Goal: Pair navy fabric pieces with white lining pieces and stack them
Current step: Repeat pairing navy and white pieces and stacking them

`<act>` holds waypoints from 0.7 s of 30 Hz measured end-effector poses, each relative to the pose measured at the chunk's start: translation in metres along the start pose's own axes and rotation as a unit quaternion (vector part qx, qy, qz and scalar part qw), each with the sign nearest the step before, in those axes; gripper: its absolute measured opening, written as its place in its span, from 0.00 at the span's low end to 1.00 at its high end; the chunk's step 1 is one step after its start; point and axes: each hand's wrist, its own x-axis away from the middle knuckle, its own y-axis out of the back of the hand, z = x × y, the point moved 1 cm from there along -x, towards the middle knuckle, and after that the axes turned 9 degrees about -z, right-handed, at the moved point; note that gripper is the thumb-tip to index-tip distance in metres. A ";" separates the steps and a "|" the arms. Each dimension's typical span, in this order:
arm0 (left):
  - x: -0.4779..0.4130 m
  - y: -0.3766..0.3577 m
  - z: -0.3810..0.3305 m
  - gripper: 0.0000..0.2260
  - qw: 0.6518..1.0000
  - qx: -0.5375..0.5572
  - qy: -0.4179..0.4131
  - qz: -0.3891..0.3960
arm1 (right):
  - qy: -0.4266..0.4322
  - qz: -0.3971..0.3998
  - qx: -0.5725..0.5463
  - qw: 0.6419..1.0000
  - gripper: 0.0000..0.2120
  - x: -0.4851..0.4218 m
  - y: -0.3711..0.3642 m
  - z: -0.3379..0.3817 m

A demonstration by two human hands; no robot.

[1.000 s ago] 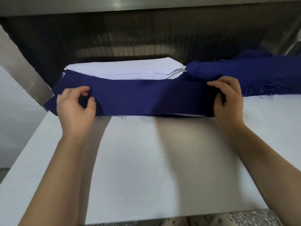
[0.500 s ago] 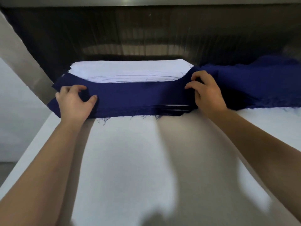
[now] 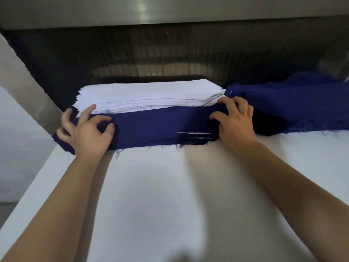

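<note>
A stack of paired pieces with a navy fabric piece [image 3: 162, 127] on top lies across the far part of the white table [image 3: 170, 195]; thin white lining edges show in its front right side. Behind it sits a tall pile of white lining pieces [image 3: 147, 97]. My left hand [image 3: 88, 129] rests on the stack's left end with fingers spread and blurred, the index tip touching the white pile. My right hand [image 3: 234, 121] presses bent fingertips onto the navy piece's right end. A loose heap of navy fabric [image 3: 294, 103] lies to the right.
A dark machine opening under a metal hood [image 3: 170, 10] closes off the back. A slanted metal panel [image 3: 24, 87] runs along the left side. The table's left edge drops off near my left forearm.
The navy piece held up by both hands now lies flat on the stack. My right hand shifted left to the stack's right end. My left hand's fingers have spread out.
</note>
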 end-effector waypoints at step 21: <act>0.096 -0.039 -0.180 0.08 0.964 0.214 -0.097 0.123 | -0.207 0.034 -0.061 0.976 0.14 -0.021 0.052 -0.061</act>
